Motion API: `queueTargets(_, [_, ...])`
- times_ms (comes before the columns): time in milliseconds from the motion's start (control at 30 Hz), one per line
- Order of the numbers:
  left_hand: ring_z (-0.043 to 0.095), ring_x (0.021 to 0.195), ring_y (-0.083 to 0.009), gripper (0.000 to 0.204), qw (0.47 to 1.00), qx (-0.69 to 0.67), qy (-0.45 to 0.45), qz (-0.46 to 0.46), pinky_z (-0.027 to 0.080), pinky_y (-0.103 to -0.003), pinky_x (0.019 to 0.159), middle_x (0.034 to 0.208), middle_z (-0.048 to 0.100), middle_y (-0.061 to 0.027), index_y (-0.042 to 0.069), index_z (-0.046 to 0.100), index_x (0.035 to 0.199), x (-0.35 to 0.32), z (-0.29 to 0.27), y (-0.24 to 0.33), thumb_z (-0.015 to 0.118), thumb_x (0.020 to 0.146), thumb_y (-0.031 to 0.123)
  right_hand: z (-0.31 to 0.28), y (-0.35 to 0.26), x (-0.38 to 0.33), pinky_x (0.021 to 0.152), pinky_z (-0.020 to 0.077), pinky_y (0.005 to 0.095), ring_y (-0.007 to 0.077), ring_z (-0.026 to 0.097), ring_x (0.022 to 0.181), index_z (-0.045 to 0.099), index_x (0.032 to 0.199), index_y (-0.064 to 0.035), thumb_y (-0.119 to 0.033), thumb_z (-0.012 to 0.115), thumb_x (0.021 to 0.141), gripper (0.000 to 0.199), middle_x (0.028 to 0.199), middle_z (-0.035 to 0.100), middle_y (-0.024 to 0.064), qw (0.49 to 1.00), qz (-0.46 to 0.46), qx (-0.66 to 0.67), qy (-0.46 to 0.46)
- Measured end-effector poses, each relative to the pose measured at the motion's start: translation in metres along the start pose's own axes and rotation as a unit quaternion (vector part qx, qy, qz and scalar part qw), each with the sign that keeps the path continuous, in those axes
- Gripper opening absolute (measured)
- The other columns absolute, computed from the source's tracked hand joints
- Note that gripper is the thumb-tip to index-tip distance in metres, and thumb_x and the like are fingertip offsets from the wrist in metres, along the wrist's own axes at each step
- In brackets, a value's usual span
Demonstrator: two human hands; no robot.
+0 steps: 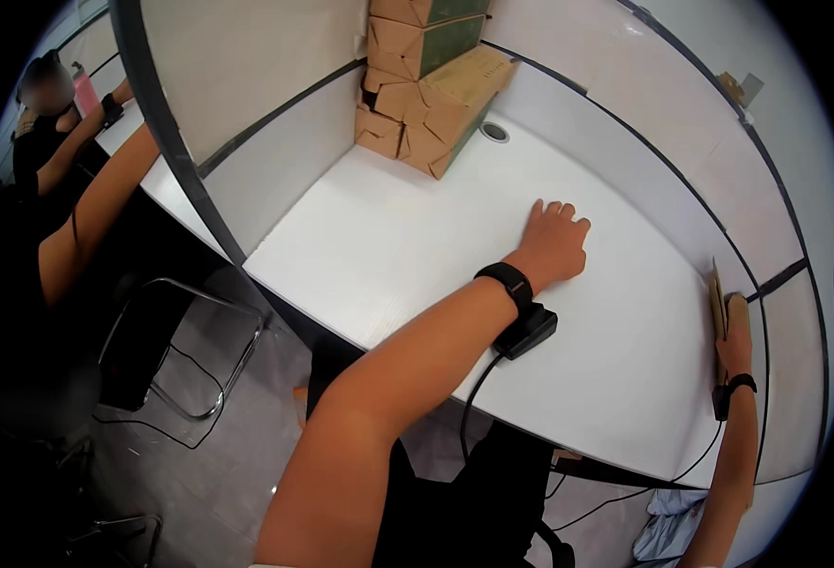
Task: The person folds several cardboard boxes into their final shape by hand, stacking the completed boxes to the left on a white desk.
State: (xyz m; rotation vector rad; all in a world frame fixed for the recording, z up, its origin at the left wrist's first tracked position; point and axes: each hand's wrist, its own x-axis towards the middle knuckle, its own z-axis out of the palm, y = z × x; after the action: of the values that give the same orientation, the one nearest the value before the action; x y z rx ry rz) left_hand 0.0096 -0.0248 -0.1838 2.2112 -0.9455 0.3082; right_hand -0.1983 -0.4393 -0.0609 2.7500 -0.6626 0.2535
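My left hand (551, 248) rests on the white desk (389, 246), fingers apart and slightly bent, with nothing in it. A black band (505, 278) circles that wrist, and a black device (528, 331) with a cable sits against its underside. At the far right, beside the low partition, my right hand (738, 339) grips a flat piece of brown cardboard (717, 298), seen nearly edge-on and standing upright. Its thumb is hidden from view. The right wrist bears a black band (743, 381) and a similar black device (721, 402) with a cable.
Brown cardboard boxes (417, 114) are stacked in the desk's far left corner, near a round cable hole (495, 132). Partition panels (616, 151) border the desk. Cables hang below its front edge. A metal-framed chair (256, 322) and another person (48, 142) are at left.
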Motion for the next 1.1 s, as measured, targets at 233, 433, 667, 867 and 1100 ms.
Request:
queueTargets(233, [0.051,0.127,-0.0376,0.028,0.999,0.024,0.026,0.009,0.037,-0.055,0.111,0.124,0.060,-0.0181,0.007,0.067,0.108,0.013,-0.005,0.008,0.063,0.081,0.013,-0.014,-0.143,0.018,0.098,0.0494,0.0487,0.0420,0.056,0.120,0.057,0.131,-0.0010,-0.009,0.068,0.083,0.049,0.130,0.059,0.0217,0.980,-0.160,0.073,0.091])
queueTargets(433, [0.061,0.092,-0.0332,0.016,0.900,-0.084,0.427,0.026,0.050,-0.043,0.079,0.094,0.063,-0.0121,0.005,0.061,0.092,0.014,-0.070,-0.007,0.056,0.079,-0.002,0.003,-0.313,0.008,0.114,0.0387,0.0452,0.0407,0.046,0.136,0.056,0.135,-0.0023,-0.017,0.065,0.090,0.049,0.145,0.052,0.0227,0.859,-0.371,0.351,0.026])
queueTargets(667, [0.050,0.100,-0.0329,0.024,0.791,0.020,0.595,-0.142,0.042,-0.043,0.091,0.106,0.052,-0.0174,-0.003,0.050,0.107,-0.050,-0.160,-0.079,0.053,0.084,-0.001,-0.006,-0.357,-0.010,0.119,0.0330,0.0443,0.0379,0.040,0.144,0.060,0.132,-0.0064,-0.019,0.062,0.092,0.042,0.151,0.049,0.0195,0.809,-0.376,0.452,-0.010])
queueTargets(867, [0.052,0.103,-0.0296,0.026,0.796,-0.057,0.563,-0.217,0.044,-0.041,0.094,0.112,0.052,-0.0158,-0.004,0.049,0.114,-0.042,-0.157,-0.081,0.052,0.088,-0.002,-0.003,-0.349,-0.014,0.115,0.0392,0.0432,0.0359,0.044,0.143,0.062,0.121,-0.0060,-0.017,0.064,0.090,0.033,0.145,0.057,0.0164,0.795,-0.339,0.502,-0.010])
queueTargets(1100, [0.060,0.096,-0.0245,0.026,0.817,-0.089,0.540,-0.180,0.051,-0.037,0.087,0.110,0.058,-0.0126,-0.002,0.055,0.114,-0.035,-0.157,-0.105,0.061,0.089,-0.003,-0.008,-0.352,-0.019,0.116,0.0385,0.0444,0.0368,0.044,0.142,0.062,0.119,-0.0043,-0.013,0.063,0.089,0.031,0.145,0.057,0.0172,0.792,-0.329,0.514,-0.016])
